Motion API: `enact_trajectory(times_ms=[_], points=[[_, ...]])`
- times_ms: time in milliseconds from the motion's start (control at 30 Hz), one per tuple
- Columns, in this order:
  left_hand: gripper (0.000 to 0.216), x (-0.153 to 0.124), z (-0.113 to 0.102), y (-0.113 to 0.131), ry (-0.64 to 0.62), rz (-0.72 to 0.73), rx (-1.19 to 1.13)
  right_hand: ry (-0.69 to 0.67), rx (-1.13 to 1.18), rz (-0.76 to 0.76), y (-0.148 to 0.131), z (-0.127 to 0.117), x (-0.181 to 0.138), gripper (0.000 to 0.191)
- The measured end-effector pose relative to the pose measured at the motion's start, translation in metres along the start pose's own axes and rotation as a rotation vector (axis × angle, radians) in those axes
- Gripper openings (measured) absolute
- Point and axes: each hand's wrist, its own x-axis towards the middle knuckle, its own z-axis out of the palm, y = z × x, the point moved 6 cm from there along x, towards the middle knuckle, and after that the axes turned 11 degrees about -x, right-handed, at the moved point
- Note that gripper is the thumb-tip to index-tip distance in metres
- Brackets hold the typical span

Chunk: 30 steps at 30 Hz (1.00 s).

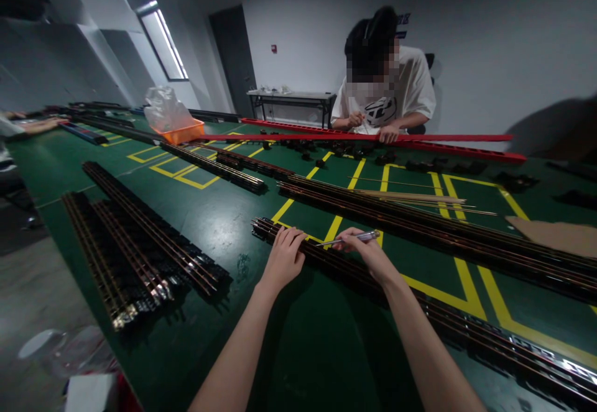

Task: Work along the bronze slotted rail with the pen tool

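1. Our right hand (362,247) grasps the tool (370,236), tip toward our left hand (286,255).
2. The rail (336,265) runs beneath our left fingers; whether clenched, we cannot tell.
3. We advise steadying rail and tip.

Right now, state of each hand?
Left hand: on the long black strip with copper-coloured rods, grip unclear.
Right hand: closed around a slim screwdriver-like tool with translucent handle.

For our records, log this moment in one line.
left hand: on dark strip | right hand: holding screwdriver | co-worker's hand: on red strip
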Motion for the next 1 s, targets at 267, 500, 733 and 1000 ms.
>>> enact_trajectory(times_ms=[267, 500, 733, 1000], points=[[0.05, -0.0015, 0.0031, 0.0068, -0.06, -0.065, 0.03, 0.004, 0.012, -0.011, -0.0002, -0.0001, -0.0002, 0.025], [0.055, -0.0024, 0.0033, 0.0088, -0.034, -0.065, 0.064, 0.001, 0.027, -0.008, 0.0012, 0.0004, 0.0009, 0.025], [0.045, -0.0014, 0.0036, 0.0084, 0.001, -0.083, 0.081, 0.003, 0.034, -0.017, -0.0013, 0.0011, 0.0003, 0.025], [0.041, -0.0004, 0.0036, 0.0087, -0.014, -0.079, 0.064, 0.019, -0.012, -0.022, -0.001, -0.0008, -0.0001, 0.022]])
